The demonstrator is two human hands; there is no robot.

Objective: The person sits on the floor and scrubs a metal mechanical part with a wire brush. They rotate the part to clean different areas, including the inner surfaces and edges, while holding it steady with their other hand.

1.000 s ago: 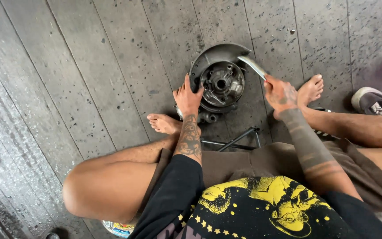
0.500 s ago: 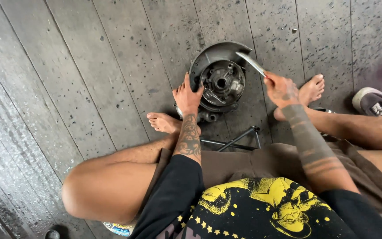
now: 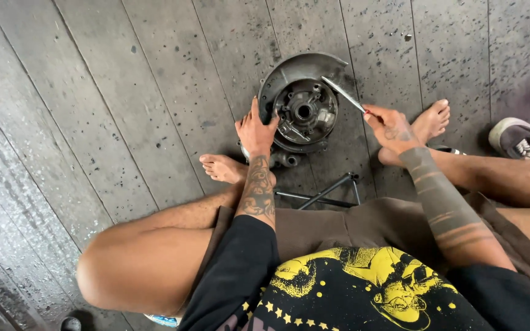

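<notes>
1. Just ahead of the left hand (image 3: 256, 130), the round dark-grey metal brake hub assembly (image 3: 302, 110) is steadied on the plank floor (image 3: 124, 122).
2. In the right hand (image 3: 392, 127), a slim silver metal tool (image 3: 343, 94) is gripped; since a second ago its tip has been swung onto the hub.
3. Probing appears underway.

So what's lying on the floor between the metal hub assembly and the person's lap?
In the head view, a black cross-shaped wrench lies on the grey floorboards between the hub assembly and the brown shorts.
</notes>
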